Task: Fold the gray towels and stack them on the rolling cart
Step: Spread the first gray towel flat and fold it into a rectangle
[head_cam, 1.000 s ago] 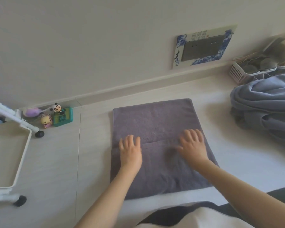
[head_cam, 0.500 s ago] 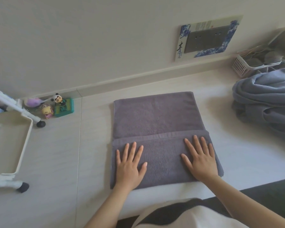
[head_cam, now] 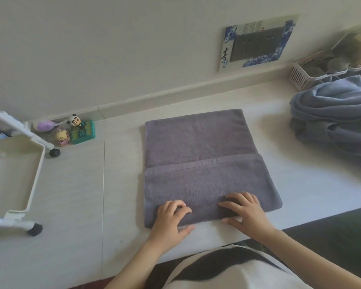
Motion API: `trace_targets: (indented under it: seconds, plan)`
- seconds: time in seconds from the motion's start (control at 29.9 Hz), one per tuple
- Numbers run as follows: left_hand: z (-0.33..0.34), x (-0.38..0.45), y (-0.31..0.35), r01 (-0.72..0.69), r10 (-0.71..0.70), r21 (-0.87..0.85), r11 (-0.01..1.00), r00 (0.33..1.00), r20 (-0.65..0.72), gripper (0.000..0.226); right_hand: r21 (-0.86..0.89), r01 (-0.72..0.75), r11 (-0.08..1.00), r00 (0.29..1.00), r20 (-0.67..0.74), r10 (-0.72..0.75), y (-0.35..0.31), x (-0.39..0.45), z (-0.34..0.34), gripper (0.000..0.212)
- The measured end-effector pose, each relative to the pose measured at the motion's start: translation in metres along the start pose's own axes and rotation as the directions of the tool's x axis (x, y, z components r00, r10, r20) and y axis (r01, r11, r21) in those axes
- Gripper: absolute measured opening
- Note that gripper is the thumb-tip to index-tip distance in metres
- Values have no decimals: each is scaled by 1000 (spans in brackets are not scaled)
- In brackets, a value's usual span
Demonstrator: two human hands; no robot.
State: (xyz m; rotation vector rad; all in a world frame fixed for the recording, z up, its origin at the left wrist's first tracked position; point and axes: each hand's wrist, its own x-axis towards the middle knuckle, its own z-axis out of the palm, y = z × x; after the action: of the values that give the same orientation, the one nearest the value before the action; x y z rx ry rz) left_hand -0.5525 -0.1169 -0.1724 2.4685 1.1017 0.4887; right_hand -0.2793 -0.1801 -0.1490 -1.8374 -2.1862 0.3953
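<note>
Gripping the gray towel (head_cam: 200, 163) at its near folded edge, my left hand (head_cam: 171, 217) and right hand (head_cam: 246, 213) curl round it. Soft, limp cloth; I'd lift by that edge. Cart (head_cam: 34, 178) at nine o'clock.

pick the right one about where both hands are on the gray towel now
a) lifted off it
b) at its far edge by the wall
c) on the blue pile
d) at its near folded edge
d: the left hand and right hand both sit with curled fingers on the near folded edge of the gray towel, thumbs at the fold beside the floor.
</note>
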Motion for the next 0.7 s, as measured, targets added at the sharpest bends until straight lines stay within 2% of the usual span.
trace_targets:
  seconds: [0.13,0.23,0.33,0.4,0.54,0.6,0.7]
  plan:
    - [-7,4,-3,-8,3,49,999,995,103,39,-15,-29,999,999,-19,29,1,3,5,38]
    - [-11,12,1,10,-12,16,1000,994,105,26,33,-70,997,995,-68,72,-7,12,1,28]
    - [-14,22,1,74,-69,-52,996,994,90,13,6,-64,998,993,-96,64,-8,19,-5,30]
    - [-18,29,3,109,-103,-52,993,989,111,13,10,-69,998,995,-72,69,-9,23,-8,31]
    - [-36,45,14,203,-200,15,979,946,257,16,-30,-145,989,984,102,148,-16,34,-16,25]
    - [-52,53,19,273,-260,17,962,894,365,17,-70,-151,986,960,228,163,-20,41,-27,26]
    - [-77,61,24,364,-297,-22,931,791,535,12,-15,-205,979,876,444,190,-32,49,-60,20]
